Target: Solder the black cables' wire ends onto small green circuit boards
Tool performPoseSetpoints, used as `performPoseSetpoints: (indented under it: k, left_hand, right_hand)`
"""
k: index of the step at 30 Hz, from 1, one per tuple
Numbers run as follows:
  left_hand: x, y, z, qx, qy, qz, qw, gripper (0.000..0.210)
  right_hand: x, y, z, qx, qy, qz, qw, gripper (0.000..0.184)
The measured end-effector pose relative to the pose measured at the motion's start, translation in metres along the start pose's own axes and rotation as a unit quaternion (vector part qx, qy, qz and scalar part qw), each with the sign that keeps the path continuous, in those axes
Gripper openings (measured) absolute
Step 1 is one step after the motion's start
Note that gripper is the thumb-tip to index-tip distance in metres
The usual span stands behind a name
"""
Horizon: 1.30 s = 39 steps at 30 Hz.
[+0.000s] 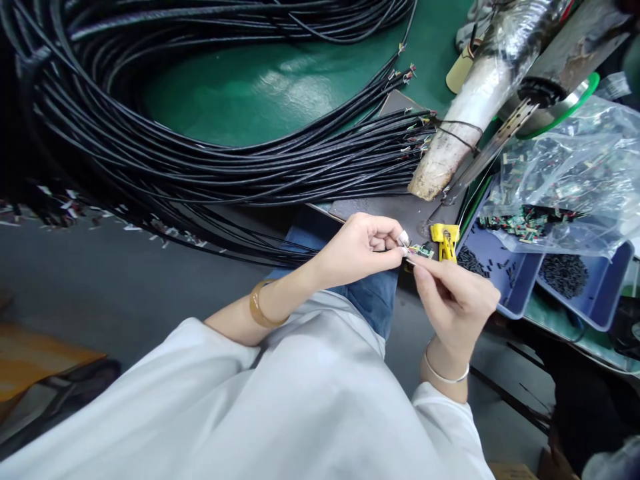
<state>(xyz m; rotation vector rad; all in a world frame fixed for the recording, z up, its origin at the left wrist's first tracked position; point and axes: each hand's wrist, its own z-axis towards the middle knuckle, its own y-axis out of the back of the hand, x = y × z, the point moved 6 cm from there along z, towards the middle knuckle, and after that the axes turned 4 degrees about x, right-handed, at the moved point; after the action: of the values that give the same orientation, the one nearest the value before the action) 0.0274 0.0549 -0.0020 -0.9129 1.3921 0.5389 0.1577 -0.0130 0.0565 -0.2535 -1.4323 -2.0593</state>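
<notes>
My left hand [357, 248] is closed in a pinch on the end of a black cable, with thin coloured wires at its fingertips. White wraps cover two of its fingertips. Just beyond the fingertips is a small green circuit board [425, 251], beside a yellow clamp [445, 240] at the table edge. My right hand [457, 293] meets the left fingertips with its index finger stretched toward the wires and the other fingers curled. Whatever lies between its thumb and index finger is too small to make out.
A large bundle of black cables [240, 167] curves across the green table [295, 80]. A wrapped white tube [460, 127] and a soldering iron [490, 153] reach in from upper right. Blue trays [520, 293] hold small black sleeves, under a plastic bag [590, 167] of circuit boards.
</notes>
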Motion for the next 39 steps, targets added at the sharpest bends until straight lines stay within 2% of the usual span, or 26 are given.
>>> performPoseSetpoints:
  k: [5,8,13,16,18,20,22,24,25,27,30,35,39]
  left_hand:
    - [-0.001,-0.002,-0.001,0.008,-0.014,0.007,1.0,0.007]
    - [0.0,-0.001,-0.001,0.008,-0.005,0.0,1.0,0.006]
    - [0.005,0.005,-0.001,-0.003,0.014,-0.032,0.999,0.006]
    - [0.005,0.006,-0.002,-0.02,0.001,-0.021,1.0,0.006]
    - [0.004,0.006,-0.003,-0.037,-0.012,-0.005,0.999,0.007]
    - [0.002,0.006,-0.004,-0.052,-0.025,0.015,0.998,0.007]
    - [0.0,0.005,-0.004,-0.066,-0.039,0.039,0.996,0.008]
    - [-0.002,0.005,-0.005,-0.077,-0.055,0.073,0.993,0.007]
    - [-0.004,0.005,-0.006,-0.082,-0.062,0.094,0.99,0.007]
    - [-0.005,0.004,-0.007,-0.09,-0.078,0.139,0.983,0.009]
    - [-0.009,0.003,-0.009,-0.104,-0.112,0.203,0.967,0.015]
    - [-0.019,0.001,-0.011,-0.127,-0.199,0.275,0.932,0.022]
    - [-0.024,0.0,-0.009,-0.134,-0.205,0.298,0.923,0.024]
  right_hand:
    - [0.001,0.002,0.003,-0.021,0.002,-0.024,1.0,0.028]
    - [-0.001,-0.001,0.004,-0.017,0.004,-0.031,0.999,0.022]
    - [-0.007,-0.006,-0.001,-0.026,0.007,-0.044,0.999,0.022]
    - [-0.007,-0.01,-0.004,-0.016,0.024,-0.049,0.998,0.022]
    - [-0.01,-0.01,-0.006,-0.026,0.006,-0.034,0.999,0.022]
    - [-0.015,-0.005,-0.008,-0.083,-0.042,0.008,0.996,0.028]
    - [-0.021,0.002,-0.011,-0.174,-0.089,0.06,0.979,0.032]
    - [-0.024,0.006,-0.014,-0.233,-0.116,0.091,0.961,0.026]
    - [-0.025,0.005,-0.014,-0.233,-0.127,0.097,0.959,0.019]
    - [-0.025,-0.002,-0.01,-0.191,-0.15,0.104,0.965,0.008]
    - [-0.024,-0.011,-0.006,-0.134,-0.153,0.112,0.973,0.005]
    - [-0.019,-0.01,-0.004,-0.141,-0.095,0.052,0.984,0.009]
    - [-0.02,-0.008,-0.001,-0.13,-0.087,0.058,0.986,0.009]
